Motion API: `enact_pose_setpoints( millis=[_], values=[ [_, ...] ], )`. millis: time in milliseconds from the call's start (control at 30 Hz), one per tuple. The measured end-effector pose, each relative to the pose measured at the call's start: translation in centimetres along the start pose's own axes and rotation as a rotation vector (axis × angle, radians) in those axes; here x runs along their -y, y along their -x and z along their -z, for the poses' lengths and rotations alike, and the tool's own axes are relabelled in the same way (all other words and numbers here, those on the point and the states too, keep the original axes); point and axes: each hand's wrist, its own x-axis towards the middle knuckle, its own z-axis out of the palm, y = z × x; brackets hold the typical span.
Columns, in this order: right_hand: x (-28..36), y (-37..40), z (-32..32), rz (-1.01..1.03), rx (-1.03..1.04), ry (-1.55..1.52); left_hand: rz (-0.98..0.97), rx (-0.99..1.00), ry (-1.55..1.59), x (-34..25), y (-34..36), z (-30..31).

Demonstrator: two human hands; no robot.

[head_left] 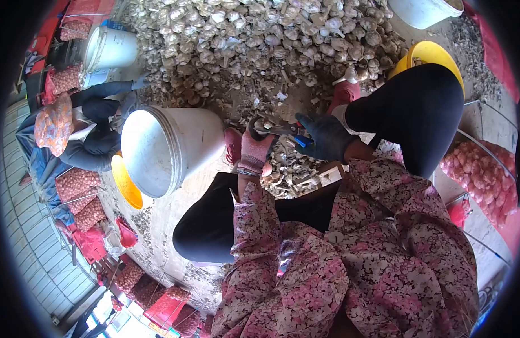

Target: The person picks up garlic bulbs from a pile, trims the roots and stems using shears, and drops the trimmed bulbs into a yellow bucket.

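You seem mid-trim: just right of the bucket (158, 149), your left hand (254, 151) grips a garlic bulb (264, 125) and your right hand (327, 137) clasps the shears (287, 132) against it, so the next cut likely calls for blades clear of your fingers.

Garlic bulb (264, 125) in the left hand (254, 151) is mostly buried under the fingers (255, 138). The right hand (327, 137) swallows the shears (298, 139): just a blue bit shows, and the blades are too small to make out. Way beyond the fingers, the white bucket (423, 11) gets chopped by the top edge, and the yellow basin (426, 53) hides behind a knee (417, 107).
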Motion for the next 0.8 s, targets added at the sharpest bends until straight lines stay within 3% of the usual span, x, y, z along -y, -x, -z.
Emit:
enact_pose_setpoints(
  millis=[100, 200, 233, 267, 300, 333, 367, 400, 467, 500, 533, 567, 600, 667, 700, 733, 800],
  values=[
    [-0.3, 0.0, -1.2, 0.029, -0.076, 0.000, -0.009, 0.051, 0.032, -1.6, 0.9, -0.3],
    [-0.1, -0.3, -1.0, -0.067, 0.031, -0.038, -0.077, 0.108, -0.021, -0.8, 1.0, 0.3],
    [-0.1, -0.4, -1.1, -0.141, 0.065, -0.015, 0.041, 0.109, 0.353, -0.7, 1.5, -0.3],
    [-0.3, -0.5, -1.1, -0.218, 0.098, 0.008, 0.036, 0.112, 0.352, -0.7, 2.1, -0.9],
    [-1.3, -1.0, -1.8, -0.221, 0.091, 0.009, -0.085, 0.239, 0.301, -1.5, 2.7, -1.8],
    [-3.0, -1.7, -3.1, -0.253, 0.220, 0.055, -0.205, 0.366, 0.249, -2.0, 3.2, -2.3],
    [-4.0, -1.9, -4.0, -0.284, 0.351, 0.103, -0.206, 0.380, 0.137, -1.5, 2.7, -1.6],
    [-4.0, -1.7, -4.0, -0.281, 0.344, 0.113, -0.060, 0.331, 0.636, -2.4, 2.8, -2.0],
    [-3.4, -1.0, -4.6, -0.294, 0.115, -0.029, -0.035, 0.406, 0.981, -1.2, 2.2, 0.9],
    [-2.7, -0.9, -4.5, -0.281, 0.121, -0.025, -0.227, 0.186, 0.594, -2.8, 2.8, 1.5],
    [-1.9, -0.8, -4.0, -0.346, 0.075, -0.190, -0.442, 0.117, 0.525, -3.3, 2.2, 2.2],
    [-1.4, -0.6, -3.5, -0.419, 0.022, -0.356, -0.358, -0.113, 0.361, -2.5, 1.9, 4.4],
    [-1.6, -0.7, -4.1, -0.428, 0.013, -0.356, -0.442, 0.236, 0.868, -4.1, 1.5, 5.0],
    [-2.1, -1.1, -5.8, -0.443, -0.004, -0.714, -0.379, 0.144, 1.024, -5.8, 1.7, 5.9],
    [-0.4, -1.0, -3.6, -0.640, 0.084, -0.941, -0.368, 0.147, 1.022, -6.1, 1.5, 5.6],
    [-0.9, -1.1, -5.1, -0.646, 0.086, -0.951, -0.305, 0.053, 1.054, -6.3, 1.2, 5.3],
    [-2.3, -1.7, -8.7, -0.709, -0.080, -1.413, -0.233, -0.039, 1.077, -6.2, -0.3, 4.6]
  ],
)
